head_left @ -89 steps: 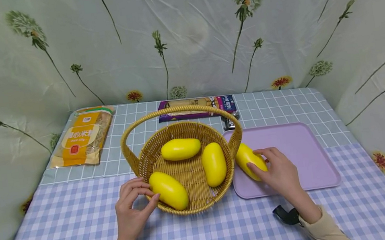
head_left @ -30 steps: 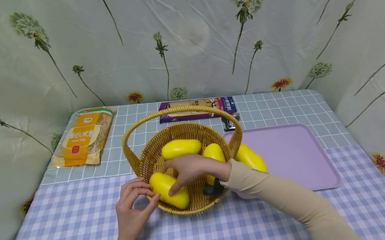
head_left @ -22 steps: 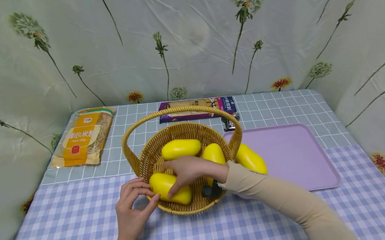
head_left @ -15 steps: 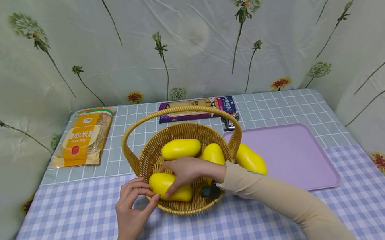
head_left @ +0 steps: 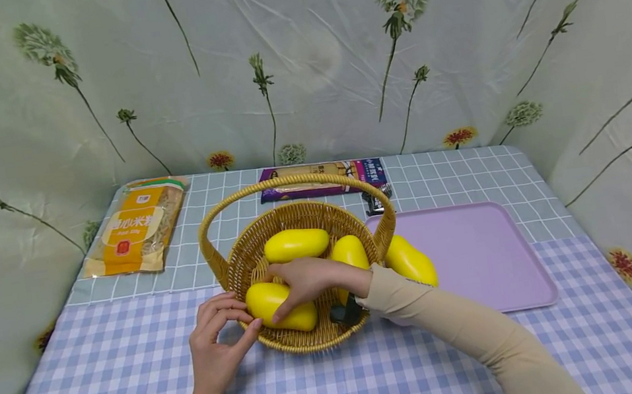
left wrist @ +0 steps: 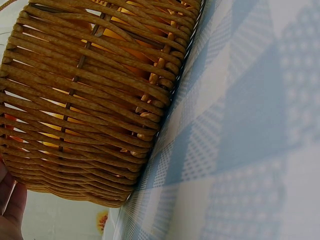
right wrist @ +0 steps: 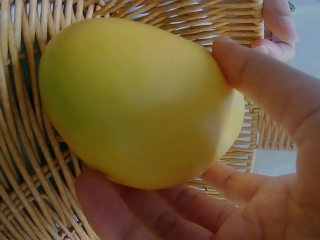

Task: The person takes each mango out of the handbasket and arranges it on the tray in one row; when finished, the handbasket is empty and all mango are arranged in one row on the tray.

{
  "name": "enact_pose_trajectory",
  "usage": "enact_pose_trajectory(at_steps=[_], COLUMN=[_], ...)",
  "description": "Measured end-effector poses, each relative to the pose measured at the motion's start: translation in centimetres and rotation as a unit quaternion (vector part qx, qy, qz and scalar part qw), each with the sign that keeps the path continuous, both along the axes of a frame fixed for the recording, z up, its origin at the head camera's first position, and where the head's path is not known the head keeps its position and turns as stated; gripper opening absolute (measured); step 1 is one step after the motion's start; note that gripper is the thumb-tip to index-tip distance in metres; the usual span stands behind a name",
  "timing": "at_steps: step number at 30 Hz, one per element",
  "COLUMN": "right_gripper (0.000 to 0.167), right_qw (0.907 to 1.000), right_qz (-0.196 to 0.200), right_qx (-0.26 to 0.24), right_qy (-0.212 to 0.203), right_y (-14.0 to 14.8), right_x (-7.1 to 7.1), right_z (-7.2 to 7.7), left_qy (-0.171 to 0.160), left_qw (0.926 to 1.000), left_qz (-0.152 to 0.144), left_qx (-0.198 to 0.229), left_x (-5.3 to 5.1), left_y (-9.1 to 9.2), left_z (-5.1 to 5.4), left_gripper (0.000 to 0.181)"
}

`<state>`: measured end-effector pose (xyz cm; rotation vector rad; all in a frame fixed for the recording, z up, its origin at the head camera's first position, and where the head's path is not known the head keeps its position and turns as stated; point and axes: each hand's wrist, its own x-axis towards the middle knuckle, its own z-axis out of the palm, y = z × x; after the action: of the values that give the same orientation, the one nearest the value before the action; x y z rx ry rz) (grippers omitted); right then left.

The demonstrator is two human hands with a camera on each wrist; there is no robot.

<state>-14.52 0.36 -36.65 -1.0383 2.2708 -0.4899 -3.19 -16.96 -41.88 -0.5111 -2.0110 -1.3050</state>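
A wicker basket (head_left: 311, 341) with a tall hooped handle stands in the middle of the head view. Its rim is held at the left by my left hand (head_left: 214, 337), whose fingertips also show at the edge of the left wrist view. Inside, my right hand (head_left: 306, 281) grips a yellow mango (right wrist: 135, 105), thumb on one side and fingers round the other. That mango lies at the basket's front left. Another mango (head_left: 296, 244) lies at the back, and a third mango (head_left: 350, 251) at the right is partly hidden by the right wrist.
A lilac tray (head_left: 479, 255) to the right bears one mango (head_left: 411, 263) close against the basket. Behind are an orange food packet (head_left: 134, 227), a purple packet (head_left: 314, 180) and a small black wrapper (head_left: 378, 201). Checked cloth (head_left: 107, 384) covers the table.
My right hand has left the mango on the tray and reached left into the basket, taking hold of the front-left mango. That mango has turned slightly. The left hand has stayed put.
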Motion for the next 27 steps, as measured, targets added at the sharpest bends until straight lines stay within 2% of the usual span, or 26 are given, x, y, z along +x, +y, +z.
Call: enact_pose_trajectory(at_steps=[9,16,27], right_gripper=[0.07,0.073,0.073], right_qw=[0.9999,0.9996,0.9952], right_qz=[0.001,-0.014,-0.05], right_qx=[0.0,-0.007,-0.08], right_qy=[-0.011,-0.025,-0.023], right_y=[0.6,1.6,3.7], right_x=[-0.2,-0.3,0.5], right_z=[0.4,1.4,3.6], left_qy=[0.011,0.011,0.003], left_qw=[0.9999,0.9999,1.0], left_qz=[-0.002,0.0,0.003], left_qx=[-0.003,-0.001,-0.002], left_x=[-0.1,0.0,0.0], left_y=[0.0,0.0,0.1], left_z=[0.0,0.0,0.1], left_gripper=[0.016,0.015,0.017])
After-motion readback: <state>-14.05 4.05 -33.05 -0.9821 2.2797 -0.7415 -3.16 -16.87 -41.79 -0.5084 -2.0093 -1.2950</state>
